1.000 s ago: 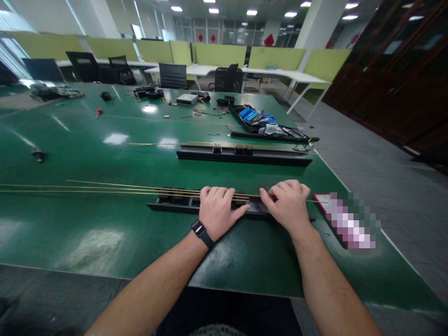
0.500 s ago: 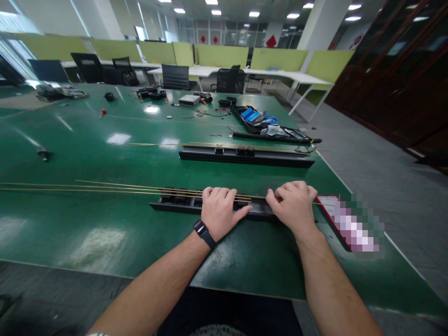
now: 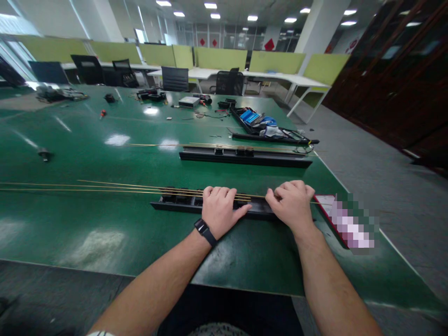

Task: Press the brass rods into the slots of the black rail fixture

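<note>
At clock centre, twelve pointing away: near rail (image 3: 259, 206), black, with long brass-coloured rods (image 3: 122, 191) along it, running out toward nine. Left hand (image 3: 219, 205), laid over both, fingers curled, thumb apart; whether they grip is not determinable. Right hand (image 3: 292, 205), toward three: thumb and forefinger apparently pinched on single rod (image 3: 259, 196). Step in hand, by appearance: handling one rod lengthwise along the rail; next move calls for a light pinch, such thin stock probably bending easily. Farther, toward one: second rail (image 3: 245, 159), likewise with rods.

Both hands (image 3: 219, 210) palm-down, left thumb (image 3: 242, 212) splayed, forearms (image 3: 159, 284) extended
</note>
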Motion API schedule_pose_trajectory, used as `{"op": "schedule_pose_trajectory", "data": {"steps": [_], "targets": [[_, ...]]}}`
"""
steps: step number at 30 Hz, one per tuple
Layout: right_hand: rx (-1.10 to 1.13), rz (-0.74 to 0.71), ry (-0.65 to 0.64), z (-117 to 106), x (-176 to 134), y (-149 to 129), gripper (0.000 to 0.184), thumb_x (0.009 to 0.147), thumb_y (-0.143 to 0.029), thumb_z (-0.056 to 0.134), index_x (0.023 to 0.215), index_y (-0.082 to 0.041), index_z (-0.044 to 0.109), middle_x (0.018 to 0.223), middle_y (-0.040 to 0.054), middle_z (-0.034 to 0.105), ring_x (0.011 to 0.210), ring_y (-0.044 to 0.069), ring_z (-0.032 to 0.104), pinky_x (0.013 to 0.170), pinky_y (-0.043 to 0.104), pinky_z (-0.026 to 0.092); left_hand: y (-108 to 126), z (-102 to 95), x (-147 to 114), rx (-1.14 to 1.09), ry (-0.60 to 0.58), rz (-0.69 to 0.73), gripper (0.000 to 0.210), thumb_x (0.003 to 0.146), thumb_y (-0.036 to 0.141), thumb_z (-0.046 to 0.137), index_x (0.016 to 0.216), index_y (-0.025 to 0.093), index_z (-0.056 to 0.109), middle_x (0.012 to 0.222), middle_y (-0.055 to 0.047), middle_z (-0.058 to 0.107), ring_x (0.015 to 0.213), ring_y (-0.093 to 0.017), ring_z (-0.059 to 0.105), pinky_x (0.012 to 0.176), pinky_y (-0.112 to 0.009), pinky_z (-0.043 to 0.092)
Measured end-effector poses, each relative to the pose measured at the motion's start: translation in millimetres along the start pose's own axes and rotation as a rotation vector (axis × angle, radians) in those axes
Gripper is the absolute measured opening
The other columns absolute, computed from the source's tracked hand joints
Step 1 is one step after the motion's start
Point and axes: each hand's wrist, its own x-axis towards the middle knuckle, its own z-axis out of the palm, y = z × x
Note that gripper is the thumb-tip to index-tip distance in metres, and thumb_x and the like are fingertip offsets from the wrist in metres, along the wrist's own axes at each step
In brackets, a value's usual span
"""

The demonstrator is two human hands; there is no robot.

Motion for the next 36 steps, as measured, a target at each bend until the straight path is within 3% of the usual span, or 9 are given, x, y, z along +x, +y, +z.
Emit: {"op": "schedule_pose_trajectory", "data": {"steps": [10, 22, 30, 36], "targets": [[-0.017, 0.007, 0.052, -0.9, -6.3, -0.2, 0.041, 0.093, -0.040, 0.061, 0.058, -0.019, 0.061, 0.076, 0.0041, 0.069, 0.099, 0.024, 0.051, 0.091, 0.044, 0.022, -0.9, 2.0, -3.7, 0.003, 0.038, 0.018, 0.049, 0.092, 0.067, 0.061, 0.108, 0.022, 0.071, 0.101, -0.009, 0.075, 0.101, -0.028, 0.065, 0.099, -0.049, 0.035], [0.063, 0.016, 0.147, -7.2, -20.7, -15.2, 0.036, 0.096, -0.050, 0.060, 0.077, -0.021, 0.068, 0.087, 0.0052, 0.072, 0.102, 0.025, 0.053, 0.097, 0.045, 0.024, -0.3, 3.1, -7.9, 0.028, 0.095, 0.068, 0.048, 0.094, 0.066, 0.058, 0.105, 0.021, 0.072, 0.099, -0.010, 0.076, 0.099, -0.029, 0.065, 0.098, -0.050, 0.035], [0.105, -0.077, 0.161, -9.2, -31.2, -21.8, 0.021, 0.091, -0.043, 0.067, 0.094, -0.025, 0.078, 0.106, 0.0077, 0.068, 0.107, 0.026, 0.052, 0.098, 0.044, 0.029, -0.7, 4.8, -12.5, 0.039, 0.132, 0.089, 0.049, 0.095, 0.065, 0.055, 0.107, 0.020, 0.070, 0.100, -0.011, 0.075, 0.100, -0.029, 0.066, 0.099, -0.050, 0.035], [0.071, -0.062, 0.210, -4.2, -34.6, -19.1, 0.017, 0.094, -0.035, 0.065, 0.091, -0.029, 0.081, 0.096, 0.0059, 0.068, 0.102, 0.024, 0.049, 0.096, 0.044, 0.027, -1.2, 5.2, -15.2, 0.025, 0.166, 0.102, 0.051, 0.096, 0.064, 0.055, 0.113, 0.018, 0.070, 0.103, -0.012, 0.075, 0.103, -0.030, 0.066, 0.100, -0.050, 0.035]]}}
